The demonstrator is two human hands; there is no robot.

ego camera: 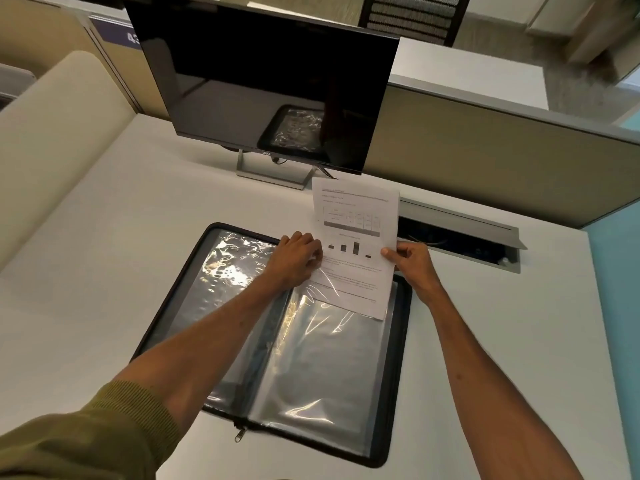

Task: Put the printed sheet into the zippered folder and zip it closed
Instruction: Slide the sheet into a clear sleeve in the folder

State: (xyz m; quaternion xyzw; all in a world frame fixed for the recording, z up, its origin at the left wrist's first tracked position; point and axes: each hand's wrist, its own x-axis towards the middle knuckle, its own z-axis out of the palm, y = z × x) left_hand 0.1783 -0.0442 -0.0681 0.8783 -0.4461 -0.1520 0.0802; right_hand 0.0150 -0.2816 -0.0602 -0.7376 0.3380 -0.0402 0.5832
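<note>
The black zippered folder [162, 306] lies open flat on the white desk, showing clear plastic sleeves on both halves. Its metal zipper pull [239, 434] hangs at the near edge by the spine. The printed sheet [356, 216], with a table and a small bar chart, stands over the right half; its lower part sits under the top of the right clear sleeve [329, 362]. My left hand [298, 258] pinches the sheet's left edge together with the sleeve's top. My right hand [412, 265] pinches the sheet's right edge.
A dark monitor [270, 84] on a metal stand [273, 173] stands just behind the folder. An open cable tray [460, 233] is set into the desk at the right. A beige partition [502, 161] closes off the back.
</note>
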